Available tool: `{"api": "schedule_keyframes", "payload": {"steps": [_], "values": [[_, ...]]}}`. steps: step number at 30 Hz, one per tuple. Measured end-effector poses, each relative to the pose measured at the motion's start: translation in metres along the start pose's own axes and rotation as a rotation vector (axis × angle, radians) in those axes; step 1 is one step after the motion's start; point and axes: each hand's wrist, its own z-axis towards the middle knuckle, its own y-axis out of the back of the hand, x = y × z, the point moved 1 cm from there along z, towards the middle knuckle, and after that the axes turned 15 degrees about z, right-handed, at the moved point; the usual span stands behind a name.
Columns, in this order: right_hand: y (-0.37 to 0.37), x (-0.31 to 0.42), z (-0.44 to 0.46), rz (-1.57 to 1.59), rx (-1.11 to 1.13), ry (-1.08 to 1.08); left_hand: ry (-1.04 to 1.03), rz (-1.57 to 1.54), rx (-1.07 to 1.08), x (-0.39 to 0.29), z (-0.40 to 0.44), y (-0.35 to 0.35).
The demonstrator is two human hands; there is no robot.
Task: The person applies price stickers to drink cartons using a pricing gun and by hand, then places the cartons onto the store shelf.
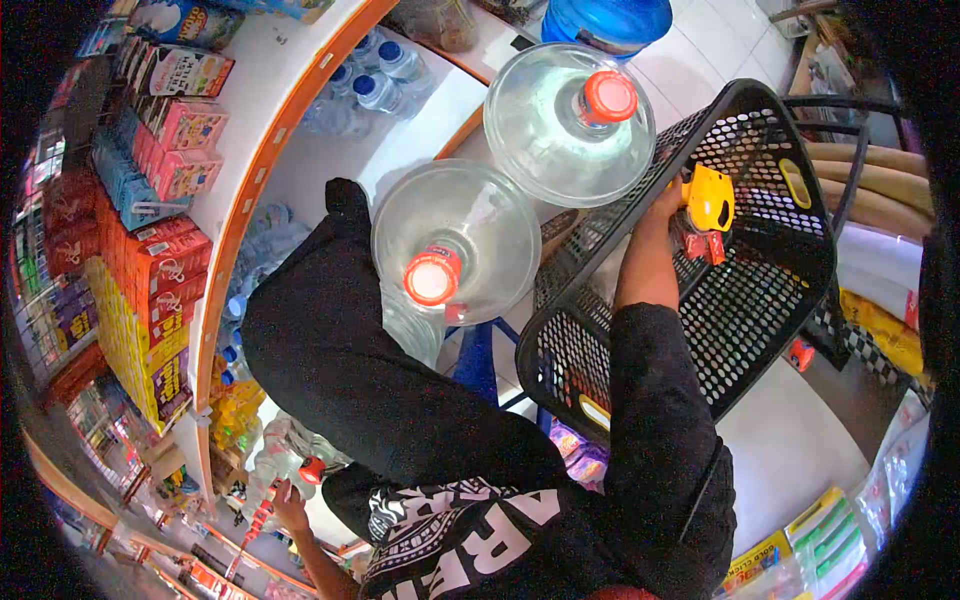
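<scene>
My right hand (668, 200) reaches over the black perforated basket (735, 330), its fingers closed on a yellow object (710, 198). Small red pieces (704, 247) show just below that object, inside the basket. At the lower left, my left hand (289, 506) is closed on a thin red-and-white strip (256, 522). Near it is a clear bottle with a red cap (313, 469). Two large clear water jugs with red caps, one nearer (480, 220) and one farther (540, 130), stand left of the basket.
Shelves at the left hold red cartons (175, 255), pink cartons (192, 125) and small water bottles (378, 92). A blue jug (610, 22) stands at the top. Brown sacks (870, 180) lie at the right. My black-clad leg (350, 300) stretches beside the jugs.
</scene>
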Motion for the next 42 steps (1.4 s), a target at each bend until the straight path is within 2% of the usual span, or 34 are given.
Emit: {"api": "schedule_keyframes", "payload": {"steps": [3,6,9,15,18,22,25,26,27,29,30,31,32,34,36,37,38,39,40,42], "values": [[0.009,0.004,0.004,-0.062,-0.048,0.053,0.02,-0.004,0.007,-0.006,-0.001,0.001],[0.018,0.011,0.011,-0.025,0.018,-0.012,0.036,-0.029,0.013,0.003,0.003,-0.001],[0.022,0.018,0.017,-0.035,-0.019,0.001,-0.081,-0.129,-0.018,0.016,0.01,-0.004],[0.018,0.022,-0.001,-0.086,-0.068,0.062,-0.014,-0.147,-0.045,0.028,0.012,-0.012],[0.005,0.027,-0.042,-0.162,-0.054,0.143,-0.047,-0.167,-0.049,0.039,0.015,-0.02],[-0.022,0.043,-0.123,-0.231,0.027,0.206,0.017,-0.221,-0.052,0.034,0.011,-0.023],[-0.041,0.067,-0.179,-0.252,0.137,0.294,0.031,-0.489,-0.046,0.033,0.018,-0.024],[-0.045,0.077,-0.196,-0.29,0.132,0.225,0.021,-0.507,-0.041,0.03,0.022,-0.026],[-0.05,0.088,-0.211,-0.328,0.128,0.158,-0.09,-0.374,-0.071,0.025,0.027,-0.028],[-0.078,0.101,-0.254,-0.396,0.218,0.185,-0.312,-0.11,-0.143,0.013,0.04,-0.031],[-0.098,0.103,-0.28,-0.473,0.288,0.197,-0.326,-0.131,-0.144,0.007,0.05,-0.032],[-0.117,0.103,-0.301,-0.55,0.356,0.209,-0.469,-0.053,-0.18,-0.001,0.062,-0.031],[-0.136,0.102,-0.319,-0.541,0.377,0.222,-0.608,0.026,-0.222,-0.03,0.061,-0.026],[-0.174,0.094,-0.355,-0.521,0.599,0.182,-0.64,-0.001,-0.35,-0.112,0.028,-0.019],[-0.181,0.091,-0.364,-0.499,0.747,0.154,-0.654,-0.473,-0.209,-0.173,0.002,-0.023],[-0.167,0.093,-0.351,-0.61,0.83,0.26,-0.862,-0.249,-0.286,-0.203,-0.007,-0.017],[-0.154,0.092,-0.336,-0.718,0.912,0.368,-0.866,-0.418,-0.154,-0.232,-0.033,-0.019],[-0.153,0.086,-0.33,-0.822,0.992,0.478,-0.905,-0.676,0.185,-0.263,-0.066,-0.009],[-0.195,0.06,-0.364,-0.81,1.031,0.461,-1.11,-0.771,0.345,-0.281,-0.082,-0.009],[-0.262,-0.011,-0.474,-0.191,1.36,-0.327,-1.033,-0.866,0.8,-0.311,-0.121,0.004]]}}
